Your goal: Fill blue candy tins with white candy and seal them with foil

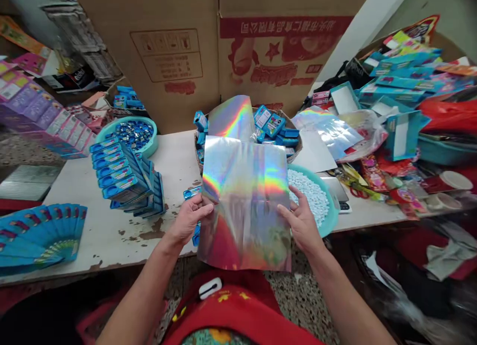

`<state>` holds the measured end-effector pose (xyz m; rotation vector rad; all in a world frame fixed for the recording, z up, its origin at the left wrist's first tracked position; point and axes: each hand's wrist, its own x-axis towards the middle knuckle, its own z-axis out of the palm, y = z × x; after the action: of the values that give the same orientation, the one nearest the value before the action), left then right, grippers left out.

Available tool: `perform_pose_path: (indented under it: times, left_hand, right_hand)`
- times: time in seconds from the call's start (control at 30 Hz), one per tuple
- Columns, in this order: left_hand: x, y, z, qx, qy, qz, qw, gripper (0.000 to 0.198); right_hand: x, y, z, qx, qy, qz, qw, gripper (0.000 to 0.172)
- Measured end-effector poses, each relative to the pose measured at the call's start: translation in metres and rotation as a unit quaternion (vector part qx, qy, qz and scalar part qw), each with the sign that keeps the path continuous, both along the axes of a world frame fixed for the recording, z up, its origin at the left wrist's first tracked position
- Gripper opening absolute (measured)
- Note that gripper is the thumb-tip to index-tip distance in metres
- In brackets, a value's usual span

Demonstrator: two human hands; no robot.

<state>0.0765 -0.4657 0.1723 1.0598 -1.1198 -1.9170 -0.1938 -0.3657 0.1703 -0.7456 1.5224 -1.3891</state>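
A shiny holographic sheet (pixel 244 206) spans the space between my hands, above the table's front edge. My left hand (pixel 190 217) pinches its left edge between thumb and fingers. On the opposite edge my right hand (pixel 300 218) grips it the same way. Behind stands another holographic piece (pixel 231 117), partly covered by the held sheet. A basket of small blue boxes (pixel 274 124) is just beyond it. Next to my right hand sits a turquoise bowl (pixel 333 221) of small pale blue pieces. A few blue boxes (pixel 192 192) show beside my left hand, mostly hidden by the sheet.
Stacked blue boxes (pixel 126 176) and a turquoise bowl (pixel 152 145) of shiny blue pieces stand left. Fanned blue cards (pixel 44 236) lie at the front left. A large cardboard box (pixel 179 52) blocks the back. Packaging (pixel 402 87) crowds the right, near a small scale (pixel 337 188).
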Motion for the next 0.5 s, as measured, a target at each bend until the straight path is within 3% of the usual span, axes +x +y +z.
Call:
perform_pose_path:
  times: [0.1,0.17,0.3,0.4,0.5]
  left_hand:
    - [0.021,0.010,-0.007,0.019,-0.013,0.055,0.998,0.034]
    - [0.035,0.019,-0.009,0.022,-0.003,0.117,0.993,0.050]
    - [0.060,0.035,-0.006,-0.018,0.017,0.141,0.990,0.084]
    - [0.080,0.038,-0.001,-0.052,-0.004,0.124,0.991,0.078]
    - [0.096,0.039,0.000,-0.061,-0.100,0.122,0.986,0.055]
  right_hand:
    - [0.012,-0.009,-0.013,0.023,0.046,0.032,0.998,0.056]
    - [0.020,-0.009,-0.017,0.033,0.070,0.041,0.996,0.047]
    - [0.037,-0.007,-0.008,0.042,0.076,0.044,0.995,0.048]
    - [0.047,-0.005,0.005,0.061,0.088,0.096,0.990,0.058]
    - [0.057,0.000,0.016,0.059,0.129,0.134,0.981,0.058]
